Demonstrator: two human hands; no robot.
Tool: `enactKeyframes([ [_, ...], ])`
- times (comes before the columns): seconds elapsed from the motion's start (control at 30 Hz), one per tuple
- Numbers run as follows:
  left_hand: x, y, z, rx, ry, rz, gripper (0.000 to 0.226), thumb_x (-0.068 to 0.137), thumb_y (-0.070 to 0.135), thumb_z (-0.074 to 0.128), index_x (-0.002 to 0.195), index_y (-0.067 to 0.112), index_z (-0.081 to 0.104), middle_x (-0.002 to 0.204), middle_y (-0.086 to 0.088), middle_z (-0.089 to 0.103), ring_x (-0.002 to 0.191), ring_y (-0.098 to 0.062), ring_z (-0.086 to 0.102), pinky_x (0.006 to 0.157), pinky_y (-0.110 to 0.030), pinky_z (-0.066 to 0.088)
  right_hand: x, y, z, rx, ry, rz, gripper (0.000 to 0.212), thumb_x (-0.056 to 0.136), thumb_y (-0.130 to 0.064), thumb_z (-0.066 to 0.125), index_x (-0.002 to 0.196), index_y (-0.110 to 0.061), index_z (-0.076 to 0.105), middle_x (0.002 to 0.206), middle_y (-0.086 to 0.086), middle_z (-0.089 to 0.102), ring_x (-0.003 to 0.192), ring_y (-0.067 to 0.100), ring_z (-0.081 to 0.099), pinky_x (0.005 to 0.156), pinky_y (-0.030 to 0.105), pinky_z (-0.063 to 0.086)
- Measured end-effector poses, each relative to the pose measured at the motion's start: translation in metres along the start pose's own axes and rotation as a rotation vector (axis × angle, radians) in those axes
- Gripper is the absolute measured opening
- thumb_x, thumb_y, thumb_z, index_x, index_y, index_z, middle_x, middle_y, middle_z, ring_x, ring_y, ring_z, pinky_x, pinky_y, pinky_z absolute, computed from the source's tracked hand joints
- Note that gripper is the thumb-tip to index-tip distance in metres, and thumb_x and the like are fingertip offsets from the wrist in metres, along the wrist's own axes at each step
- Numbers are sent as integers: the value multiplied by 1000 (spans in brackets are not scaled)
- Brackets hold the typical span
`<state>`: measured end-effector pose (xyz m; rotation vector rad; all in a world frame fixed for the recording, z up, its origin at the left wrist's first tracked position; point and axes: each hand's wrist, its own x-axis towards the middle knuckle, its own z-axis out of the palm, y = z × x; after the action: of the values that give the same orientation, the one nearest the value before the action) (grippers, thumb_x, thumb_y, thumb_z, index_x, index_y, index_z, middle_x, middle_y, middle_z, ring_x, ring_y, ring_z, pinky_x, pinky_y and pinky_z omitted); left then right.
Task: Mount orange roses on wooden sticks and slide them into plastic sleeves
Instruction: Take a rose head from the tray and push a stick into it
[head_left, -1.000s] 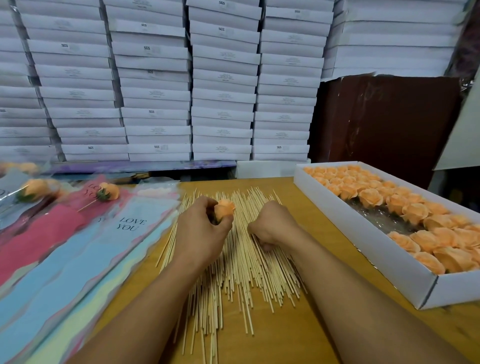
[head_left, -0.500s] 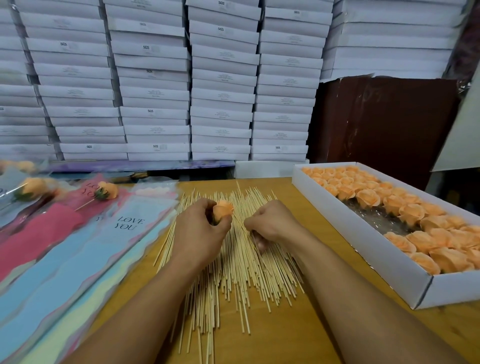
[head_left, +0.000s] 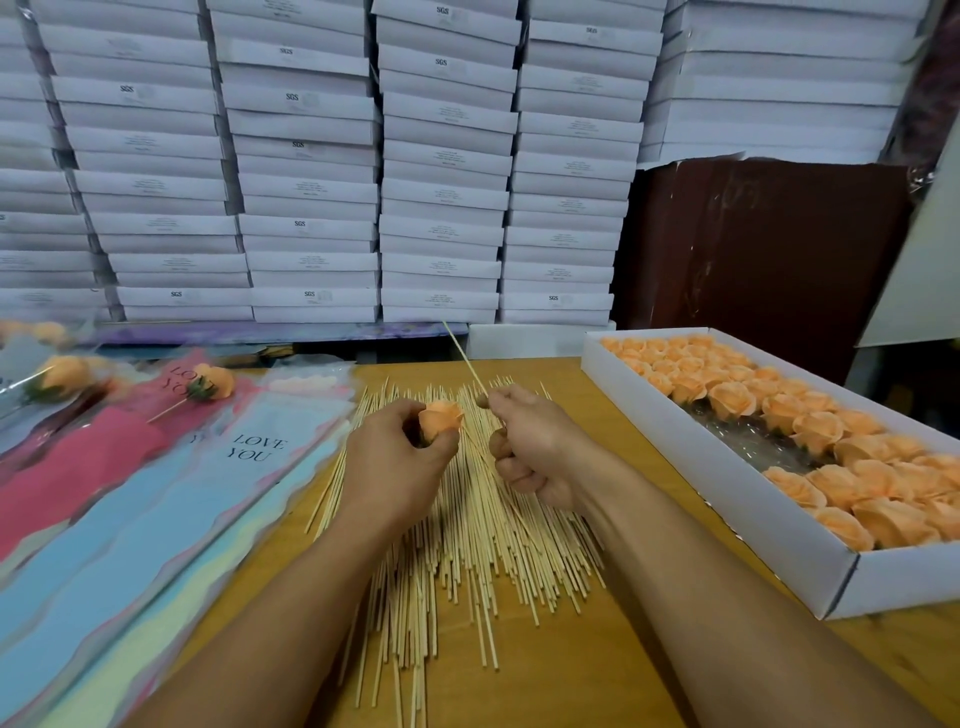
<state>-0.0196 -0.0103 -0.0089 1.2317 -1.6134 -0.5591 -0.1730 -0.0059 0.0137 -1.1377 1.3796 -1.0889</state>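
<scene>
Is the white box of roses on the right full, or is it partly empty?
Partly empty. In the white box orange roses line the edges, but bare clear plastic shows in the middle.

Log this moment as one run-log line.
left hand: holds orange rose | right hand: pinches one stick, lifted above stick pile | rose unmounted

Pale wooden sticks (head_left: 467, 545), glossy plastic sleeves (head_left: 156, 509)

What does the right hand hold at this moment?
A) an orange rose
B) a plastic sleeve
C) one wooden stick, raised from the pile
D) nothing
C: the right hand pinches one wooden stick that points up and away above the pile; the orange rose is in the left hand.
</scene>
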Motion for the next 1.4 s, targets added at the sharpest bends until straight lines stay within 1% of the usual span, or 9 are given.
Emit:
enactKeyframes([
  [0.17,6,6,-10,-665,-90,-304,6,93,10,63,93,5,66,81,-9,65,69,-21,61,65,-33,53,-8,-2,6,160,-19,-29,24,107,-16,42,103,-10,64,61,-2,49,43,9,45,35,20,31],
  [0.3,8,5,-13,-768,-76,-340,7,93,8,60,90,4,65,76,-8,63,64,-19,60,56,-27,52,-10,-3,10,265,-78,-10,25,99,-2,45,108,-5,67,67,1,47,47,8,41,33,17,26],
  [0.43,10,7,-13,-856,-65,-348,7,93,7,60,87,5,64,70,-5,64,58,-15,61,51,-23,52,-9,-2,8,244,-88,-69,30,109,-20,37,122,-26,64,57,-5,41,44,7,34,32,17,21],
  [0.57,12,9,-18,-1007,-65,-432,10,95,11,58,90,4,64,72,-7,66,59,-14,63,53,-23,54,-11,-2,10,205,-52,-101,24,102,-8,47,106,-5,71,73,3,57,53,12,57,40,21,40],
  [0.77,18,12,-29,-1350,-73,-550,32,96,12,57,124,-5,57,86,-18,64,64,-19,62,56,-23,55,-16,-6,11,218,-89,-148,28,107,-17,38,116,-14,64,55,-5,41,42,8,38,31,18,22],
  [0.87,20,11,-33,-1442,-78,-566,46,97,12,56,141,1,49,89,-18,63,67,-20,63,57,-24,56,-21,-8,14,214,-131,-222,25,106,-17,46,107,-7,69,58,-1,55,50,14,56,36,21,37],
  [0.97,21,9,-36,-1480,-82,-595,38,96,13,56,130,-4,54,90,-17,62,69,-18,61,57,-23,55,-24,-8,16,214,-196,-245,22,95,-7,58,85,-3,77,73,6,70,69,20,69,48,23,49],
  [1.23,20,7,-43,-1565,-65,-595,17,94,15,62,97,-2,63,87,-17,65,66,-18,61,55,-23,55,-36,-12,23,39,-222,-302,28,75,-17,50,93,-9,70,53,4,53,45,19,51,39,25,37],
  [1.4,23,4,-44,-1601,-74,-598,23,94,18,64,100,-4,63,87,-17,65,63,-17,61,53,-23,53,-43,-6,43,-72,-104,-424,18,103,-24,47,100,-17,63,44,-3,44,34,12,36,37,21,29],
])
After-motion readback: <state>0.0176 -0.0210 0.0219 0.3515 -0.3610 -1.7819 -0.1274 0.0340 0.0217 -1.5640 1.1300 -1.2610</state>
